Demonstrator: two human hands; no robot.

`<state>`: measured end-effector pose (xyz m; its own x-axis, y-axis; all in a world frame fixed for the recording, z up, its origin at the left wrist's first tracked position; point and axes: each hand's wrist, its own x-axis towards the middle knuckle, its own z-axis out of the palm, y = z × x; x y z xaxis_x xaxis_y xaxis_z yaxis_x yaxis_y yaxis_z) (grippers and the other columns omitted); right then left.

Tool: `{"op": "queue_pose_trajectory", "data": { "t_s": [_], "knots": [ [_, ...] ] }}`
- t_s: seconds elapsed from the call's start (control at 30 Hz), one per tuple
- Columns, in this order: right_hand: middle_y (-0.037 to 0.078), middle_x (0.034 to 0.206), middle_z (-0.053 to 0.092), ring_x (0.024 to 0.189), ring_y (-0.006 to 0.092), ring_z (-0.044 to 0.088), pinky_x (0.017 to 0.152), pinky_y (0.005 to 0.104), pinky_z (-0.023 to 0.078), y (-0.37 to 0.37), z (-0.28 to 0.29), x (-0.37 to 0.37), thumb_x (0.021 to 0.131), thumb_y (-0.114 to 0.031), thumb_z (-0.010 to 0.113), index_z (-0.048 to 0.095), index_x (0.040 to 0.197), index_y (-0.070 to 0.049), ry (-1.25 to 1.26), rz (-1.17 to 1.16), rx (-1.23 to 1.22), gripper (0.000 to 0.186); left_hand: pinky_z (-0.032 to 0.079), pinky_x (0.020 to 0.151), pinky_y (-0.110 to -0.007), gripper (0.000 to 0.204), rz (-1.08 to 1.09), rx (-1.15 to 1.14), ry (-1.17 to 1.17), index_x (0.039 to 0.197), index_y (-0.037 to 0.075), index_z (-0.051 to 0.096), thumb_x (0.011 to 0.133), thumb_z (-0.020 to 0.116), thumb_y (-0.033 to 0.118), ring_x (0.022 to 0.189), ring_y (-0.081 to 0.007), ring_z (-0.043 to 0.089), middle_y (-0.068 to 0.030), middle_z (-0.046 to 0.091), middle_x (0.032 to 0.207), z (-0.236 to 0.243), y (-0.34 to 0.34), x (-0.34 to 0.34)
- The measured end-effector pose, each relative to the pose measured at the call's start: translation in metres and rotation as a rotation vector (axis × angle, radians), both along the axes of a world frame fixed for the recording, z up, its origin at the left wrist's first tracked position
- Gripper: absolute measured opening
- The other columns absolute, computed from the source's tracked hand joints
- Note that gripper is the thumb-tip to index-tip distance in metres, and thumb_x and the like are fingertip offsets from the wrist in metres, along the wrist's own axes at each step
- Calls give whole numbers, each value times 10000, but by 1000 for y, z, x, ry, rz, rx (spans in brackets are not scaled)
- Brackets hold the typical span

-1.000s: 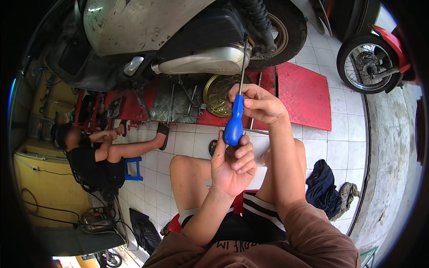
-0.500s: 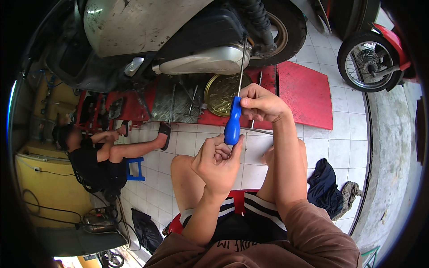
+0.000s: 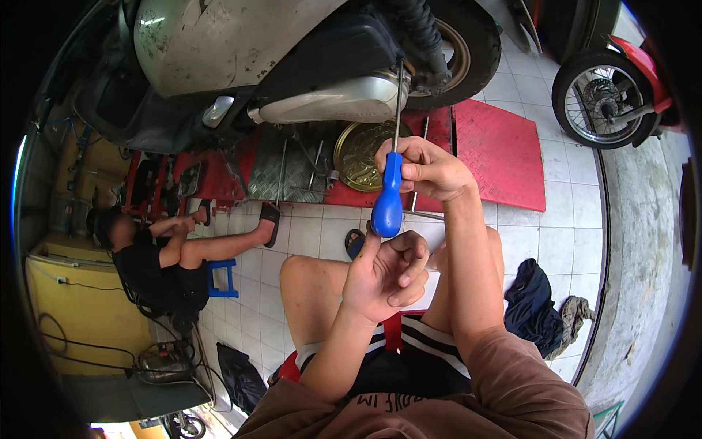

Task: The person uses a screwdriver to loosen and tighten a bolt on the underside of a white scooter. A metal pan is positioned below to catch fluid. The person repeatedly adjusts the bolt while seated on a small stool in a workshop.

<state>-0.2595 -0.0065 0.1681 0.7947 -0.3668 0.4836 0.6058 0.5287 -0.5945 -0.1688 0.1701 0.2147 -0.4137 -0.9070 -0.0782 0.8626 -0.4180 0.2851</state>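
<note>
A blue, bulbous screwdriver [image 3: 387, 206], its steel tip lost at the dark cover [image 3: 347, 55] of a scuffed scooter [image 3: 212, 47] (cut off above), is pinched by the right hand [image 3: 431, 170], the left hand [image 3: 383, 282] being held loosely half-curled just beneath.

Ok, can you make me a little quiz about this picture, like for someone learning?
1. Pick one: what colour is the handle of the screwdriver?
a) yellow
b) blue
c) green
2. True or false: the round tray lies on the dark cloth.
3. Which hand is higher up the tool, nearer its metal shaft?

Key:
1. b.
2. False: the round tray is on the red platform.
3. The right hand; the left hand is lower, by the handle's rounded end.
</note>
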Motion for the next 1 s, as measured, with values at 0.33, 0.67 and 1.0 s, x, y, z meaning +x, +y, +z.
{"op": "queue_pose_trajectory", "data": {
  "t_s": [0.33,0.67,1.0],
  "knots": [
    [75,784,619,617,73,512,512,189,390,-3,-2,-8,845,-174,694,591,1037,82,150,-58,27,336,313,363,-202,471,150,220,105,941,-30,500,993,440,435,388,-66,418,-29,503,683,10,-4,4],
    [57,629,587,431,42,463,376,154,321,-2,5,-10,824,-277,727,614,849,60,462,-247,-28,356,347,387,-176,140,643,-291,-2032,767,-28,610,820,722,38,441,-49,509,-50,586,583,33,-7,-8],
    [8,665,488,549,59,391,467,198,285,0,1,-6,837,-260,709,570,886,37,127,-88,49,332,345,435,-218,572,47,127,-336,1029,-48,523,986,372,501,428,-106,435,-49,532,680,8,-3,2]
  ]
}}
